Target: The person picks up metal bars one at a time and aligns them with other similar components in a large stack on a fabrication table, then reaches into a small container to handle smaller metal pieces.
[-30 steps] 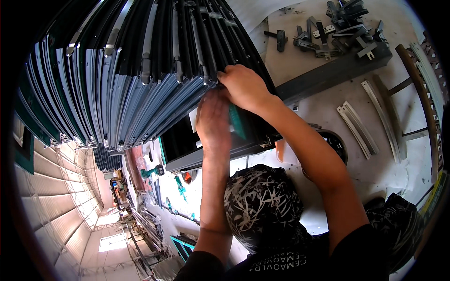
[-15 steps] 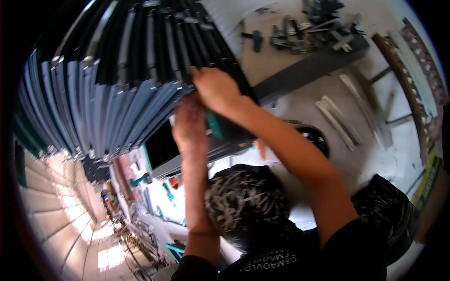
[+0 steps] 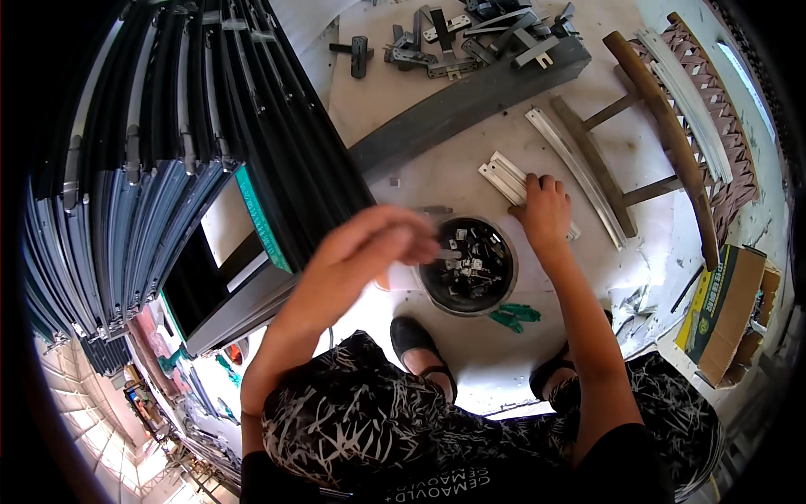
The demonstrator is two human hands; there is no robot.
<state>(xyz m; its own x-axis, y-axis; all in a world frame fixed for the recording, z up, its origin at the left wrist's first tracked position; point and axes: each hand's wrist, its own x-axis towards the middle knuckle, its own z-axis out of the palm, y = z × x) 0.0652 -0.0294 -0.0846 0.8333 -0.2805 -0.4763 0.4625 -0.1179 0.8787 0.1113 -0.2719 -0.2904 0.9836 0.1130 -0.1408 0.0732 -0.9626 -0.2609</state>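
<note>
My right hand (image 3: 546, 214) reaches to a pair of short white metal profiles (image 3: 505, 178) lying side by side. Its thumb is on one edge and its fingers curl over the other. Over the left rim of a round dark bowl (image 3: 430, 290) hovers my left hand (image 3: 369, 248), smeared by motion, its fingertips hard to make out. Inside the bowl lie several small metal fittings (image 3: 474, 267), some silver and some black. A longer white profile (image 3: 579, 176) lies beyond my right hand. Green gloves or cloth (image 3: 514, 317) rest beside the bowl's near edge.
Dark and grey metal frames (image 3: 285, 109) are stacked at the left, one with green tape (image 3: 260, 218). Grey hinge-like fittings (image 3: 445, 50) lie at the back by a grey beam (image 3: 478, 101). To the right are a wooden chair frame (image 3: 672, 139) and a yellow-green carton (image 3: 726, 315).
Both hands have left the stacked frames. My right hand has moved right onto the short white profiles; my left has come down beside the bowl. The view has shifted rightward.
</note>
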